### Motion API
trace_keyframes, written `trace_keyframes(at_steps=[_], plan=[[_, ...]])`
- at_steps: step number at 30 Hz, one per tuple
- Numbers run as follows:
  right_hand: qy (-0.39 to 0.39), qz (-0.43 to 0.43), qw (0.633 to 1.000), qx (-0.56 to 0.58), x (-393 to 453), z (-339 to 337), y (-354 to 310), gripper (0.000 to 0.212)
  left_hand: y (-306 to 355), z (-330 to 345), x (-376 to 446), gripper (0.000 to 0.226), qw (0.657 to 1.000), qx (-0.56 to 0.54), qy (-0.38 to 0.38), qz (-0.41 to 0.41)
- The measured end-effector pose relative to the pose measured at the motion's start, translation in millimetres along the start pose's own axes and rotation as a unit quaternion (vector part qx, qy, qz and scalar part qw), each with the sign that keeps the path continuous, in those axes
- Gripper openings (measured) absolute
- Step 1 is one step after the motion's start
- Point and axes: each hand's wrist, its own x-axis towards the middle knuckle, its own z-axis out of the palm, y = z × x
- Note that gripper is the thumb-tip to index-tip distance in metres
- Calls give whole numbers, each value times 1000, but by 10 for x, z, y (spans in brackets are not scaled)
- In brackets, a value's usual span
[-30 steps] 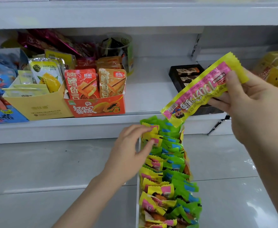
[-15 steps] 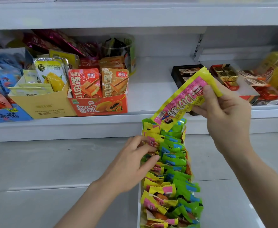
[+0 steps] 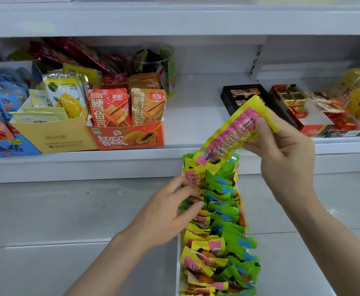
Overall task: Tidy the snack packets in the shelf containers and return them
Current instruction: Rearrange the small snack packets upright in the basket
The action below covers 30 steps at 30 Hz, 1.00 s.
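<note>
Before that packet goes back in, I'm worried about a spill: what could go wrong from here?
1. The tray is crammed with upright packets; pushing the yellow and pink packet in could pop neighbours over the side.
2. The right hand pinches the packet only near one end, so it may bend or slip on the way in.
3. The left hand has its fingers among the packets at the gap; letting go early may close it.
</note>
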Motion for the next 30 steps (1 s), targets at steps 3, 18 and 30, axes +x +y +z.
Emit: trace_keyframes(at_steps=[3, 18, 30], plan=[[-47, -4, 999, -15, -144, 143, 94, 30, -26, -6, -75, 36, 1000, -26, -1, -2], [-241, 16, 961, -131, -24, 140, 205, 26, 10, 14, 115, 54, 995, -35, -74, -51], [-211, -118, 911, -333, 26, 207, 141, 16, -30, 125, -127, 41, 995, -80, -30, -46]])
